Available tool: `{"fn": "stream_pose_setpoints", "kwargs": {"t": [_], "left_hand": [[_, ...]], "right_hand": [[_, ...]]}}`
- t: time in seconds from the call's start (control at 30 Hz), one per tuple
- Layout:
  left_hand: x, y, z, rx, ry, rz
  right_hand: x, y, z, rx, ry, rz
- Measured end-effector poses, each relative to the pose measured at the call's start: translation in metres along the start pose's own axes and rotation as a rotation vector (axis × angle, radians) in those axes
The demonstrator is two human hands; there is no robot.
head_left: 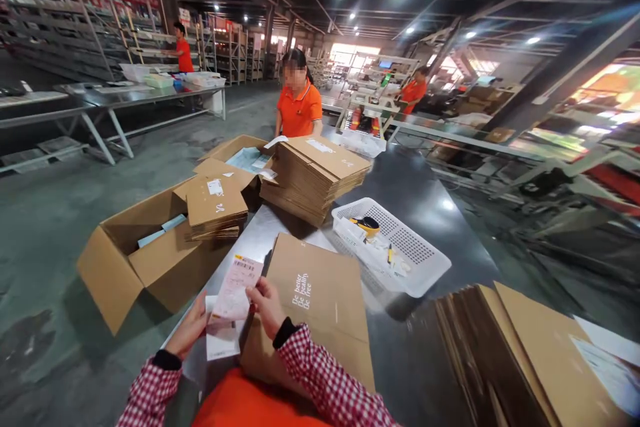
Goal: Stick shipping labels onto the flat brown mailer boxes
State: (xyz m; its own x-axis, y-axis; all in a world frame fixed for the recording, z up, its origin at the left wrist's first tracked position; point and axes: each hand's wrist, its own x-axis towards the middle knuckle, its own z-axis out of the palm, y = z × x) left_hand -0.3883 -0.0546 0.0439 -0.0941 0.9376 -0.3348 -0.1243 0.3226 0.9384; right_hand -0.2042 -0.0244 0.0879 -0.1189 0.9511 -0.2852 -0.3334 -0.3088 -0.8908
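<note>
In the head view, my right hand [267,305] pinches the right edge of a printed shipping label [241,283] with a barcode on it. My left hand [191,328] is closed at the left side of the label, gripping a white paper sheet [223,343] that shows beneath it; some of its fingers are hidden. Under my right wrist lies a flattened brown cardboard box [330,287] with white lettering, on the metal table [400,353]. The label overlaps the left edge of this cardboard.
A white plastic basket [435,273] holds a tape roll and small tools. Stacked flat cartons stand at the back [315,180] and right [545,353]. Open cartons [117,280] with blue packets sit at left. A person in orange [300,110] stands across the table.
</note>
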Motion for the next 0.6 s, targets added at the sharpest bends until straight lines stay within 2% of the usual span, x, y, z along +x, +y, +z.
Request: {"fn": "stream_pose_setpoints", "kwargs": {"t": [0.1, 0.27, 0.43, 0.53, 0.6], "left_hand": [[0.001, 0.017, -0.005, 0.107, -0.015, 0.062], [-0.012, 0.034, -0.002, 0.314, -0.26, 0.226], [-0.014, 0.032, -0.002, 0.414, -0.228, 0.251], [-0.01, 0.033, -0.006, 0.436, -0.249, 0.267], [-0.007, 0.034, -0.006, 0.449, -0.222, 0.275]], "right_hand": [[0.011, 0.008, 0.006, -0.002, 0.027, 0.023], [0.013, 0.008, 0.008, 0.002, 0.082, 0.008], [0.025, -0.024, -0.004, -0.024, 0.064, -0.015], [0.035, -0.044, -0.014, -0.144, 0.044, -0.043], [0.038, -0.047, -0.017, -0.216, -0.001, -0.077]]}}
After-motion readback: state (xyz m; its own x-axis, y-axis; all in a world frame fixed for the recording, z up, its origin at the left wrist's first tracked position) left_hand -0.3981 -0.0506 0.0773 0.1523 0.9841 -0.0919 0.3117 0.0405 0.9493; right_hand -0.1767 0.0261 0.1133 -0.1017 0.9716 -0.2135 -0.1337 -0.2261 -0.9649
